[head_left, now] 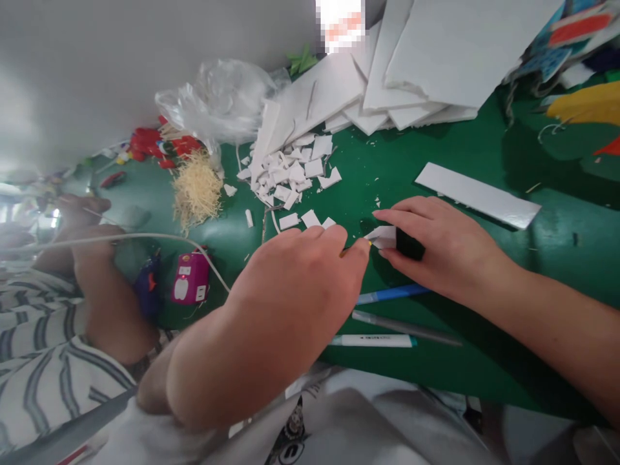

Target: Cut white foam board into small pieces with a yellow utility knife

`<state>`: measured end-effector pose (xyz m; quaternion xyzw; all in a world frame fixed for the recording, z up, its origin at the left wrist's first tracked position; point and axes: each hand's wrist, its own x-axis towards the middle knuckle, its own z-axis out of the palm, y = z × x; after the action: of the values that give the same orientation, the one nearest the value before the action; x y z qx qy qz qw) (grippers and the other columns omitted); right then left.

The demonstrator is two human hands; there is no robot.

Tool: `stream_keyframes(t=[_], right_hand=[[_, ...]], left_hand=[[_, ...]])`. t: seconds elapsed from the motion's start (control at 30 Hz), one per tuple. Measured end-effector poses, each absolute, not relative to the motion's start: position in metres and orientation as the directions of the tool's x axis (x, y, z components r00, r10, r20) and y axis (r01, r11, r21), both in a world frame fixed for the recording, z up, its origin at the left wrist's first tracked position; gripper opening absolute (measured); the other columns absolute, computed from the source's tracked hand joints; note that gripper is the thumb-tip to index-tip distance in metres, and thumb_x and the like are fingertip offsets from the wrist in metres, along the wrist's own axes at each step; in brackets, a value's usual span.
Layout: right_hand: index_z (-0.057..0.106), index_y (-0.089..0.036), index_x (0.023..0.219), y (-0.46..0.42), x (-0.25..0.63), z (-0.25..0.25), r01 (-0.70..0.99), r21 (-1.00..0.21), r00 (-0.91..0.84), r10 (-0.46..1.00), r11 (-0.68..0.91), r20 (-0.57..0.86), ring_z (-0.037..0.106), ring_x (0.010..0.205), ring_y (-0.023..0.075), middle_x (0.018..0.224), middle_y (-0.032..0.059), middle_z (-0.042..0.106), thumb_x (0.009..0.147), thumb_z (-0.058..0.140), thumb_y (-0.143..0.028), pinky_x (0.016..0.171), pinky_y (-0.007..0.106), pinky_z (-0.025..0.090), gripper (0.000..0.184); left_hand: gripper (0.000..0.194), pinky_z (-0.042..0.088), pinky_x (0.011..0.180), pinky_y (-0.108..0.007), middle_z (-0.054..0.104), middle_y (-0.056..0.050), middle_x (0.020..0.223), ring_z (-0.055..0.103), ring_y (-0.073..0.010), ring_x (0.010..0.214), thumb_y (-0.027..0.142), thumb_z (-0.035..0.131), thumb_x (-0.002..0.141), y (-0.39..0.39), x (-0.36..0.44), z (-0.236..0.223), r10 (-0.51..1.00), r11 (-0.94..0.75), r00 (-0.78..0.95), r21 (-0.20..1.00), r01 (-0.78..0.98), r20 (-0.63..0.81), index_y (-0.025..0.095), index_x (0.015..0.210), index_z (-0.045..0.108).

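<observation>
My left hand (310,271) is closed, thumb and forefinger pinched on a thin tool (370,243) with a bit of yellow on it. Most of that tool is hidden by the fingers, so its kind does not show. Its tip meets a small white foam board piece (386,237). Thumb and fingers of my right hand (431,242) grip this piece from the right, above the green tabletop (465,361). Left of the hands lies a heap of white foam scraps (290,171). Behind my right hand is a long white foam strip (477,194).
A blue tool (392,294), a grey strip (407,327) and a white marker (375,340) lie in front. White foam sheets (436,51) and a clear plastic bag (217,97) are behind. Leftward are straw shreds (197,190), a magenta box (190,278), a cable (145,236) and another person's arm (104,284).
</observation>
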<state>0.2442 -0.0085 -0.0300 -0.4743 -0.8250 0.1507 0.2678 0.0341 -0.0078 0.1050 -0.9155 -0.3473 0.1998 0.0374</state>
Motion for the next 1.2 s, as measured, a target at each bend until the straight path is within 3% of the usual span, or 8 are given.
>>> stream_keyframes(t=[0.1, 0.2, 0.33, 0.53, 0.7, 1.2], right_hand=[[0.074, -0.021, 0.123, -0.01, 0.244, -0.027, 0.727, -0.506, -0.348, 0.885, 0.464, 0.31, 0.071, 0.101, 0.0308, 0.116, 0.0147, 0.076, 0.094, 0.064, -0.039, 0.089, 0.05, 0.059, 0.036], [0.075, -0.022, 0.122, -0.01, 0.246, -0.022, 0.71, -0.598, -0.236, 0.926, 0.372, 0.296, 0.073, 0.094, 0.0286, 0.111, 0.0124, 0.078, 0.093, 0.066, -0.043, 0.082, 0.047, 0.06, 0.037], [0.079, -0.025, 0.116, -0.009, 0.247, -0.011, 0.614, -0.776, -0.042, 0.987, 0.147, 0.154, 0.073, 0.078, 0.0227, 0.098, 0.0065, 0.081, 0.095, 0.065, -0.04, 0.068, 0.039, 0.059, 0.029], [0.085, -0.036, 0.094, -0.007, 0.243, 0.001, 0.365, -0.93, 0.195, 0.98, -0.033, 0.042, 0.077, 0.091, 0.0228, 0.098, 0.0007, 0.084, 0.092, 0.07, -0.041, 0.073, 0.036, 0.061, 0.016], [0.086, -0.038, 0.089, -0.009, 0.24, 0.008, 0.352, -0.93, 0.207, 0.978, -0.107, -0.034, 0.077, 0.077, 0.0218, 0.088, -0.0017, 0.084, 0.082, 0.078, -0.039, 0.065, 0.034, 0.061, 0.011], [0.087, -0.038, 0.09, -0.006, 0.243, 0.003, 0.431, -0.9, 0.091, 0.996, -0.058, -0.02, 0.08, 0.086, 0.0246, 0.094, -0.0016, 0.084, 0.085, 0.076, -0.039, 0.075, 0.037, 0.065, 0.012]], left_hand=[[0.04, 0.055, 0.073, -0.033, 0.076, -0.008, 0.099, 0.073, -0.0215, 0.086, 0.008, 0.042, 0.105, -0.015, 0.022, 0.101, 0.659, -0.752, 0.727, -0.184, 0.633, -0.192, 0.017, 0.131, 0.071], [0.038, 0.057, 0.078, -0.034, 0.078, -0.009, 0.108, 0.075, -0.0216, 0.092, 0.014, 0.043, 0.109, -0.017, 0.01, 0.096, 0.667, -0.744, 0.742, -0.129, 0.656, -0.073, 0.015, 0.138, 0.067], [0.033, 0.057, 0.083, -0.033, 0.08, -0.007, 0.111, 0.075, -0.0202, 0.094, 0.015, 0.049, 0.108, -0.009, 0.002, 0.079, 0.717, -0.69, 0.694, -0.083, 0.719, 0.056, 0.018, 0.131, 0.072], [0.027, 0.056, 0.083, -0.031, 0.078, -0.006, 0.106, 0.072, -0.0194, 0.092, 0.012, 0.061, 0.1, 0.012, -0.007, 0.037, 0.637, -0.72, 0.659, 0.003, 0.694, 0.4, 0.019, 0.121, 0.076], [0.028, 0.056, 0.082, -0.031, 0.078, -0.005, 0.103, 0.072, -0.0191, 0.091, 0.007, 0.063, 0.095, 0.018, -0.01, 0.02, 0.602, -0.738, 0.642, 0.023, 0.674, 0.474, 0.018, 0.118, 0.076], [0.024, 0.055, 0.081, -0.033, 0.078, -0.004, 0.1, 0.071, -0.0185, 0.091, 0.008, 0.063, 0.098, 0.018, -0.012, 0.012, 0.591, -0.752, 0.619, 0.074, 0.655, 0.517, 0.021, 0.115, 0.075]])
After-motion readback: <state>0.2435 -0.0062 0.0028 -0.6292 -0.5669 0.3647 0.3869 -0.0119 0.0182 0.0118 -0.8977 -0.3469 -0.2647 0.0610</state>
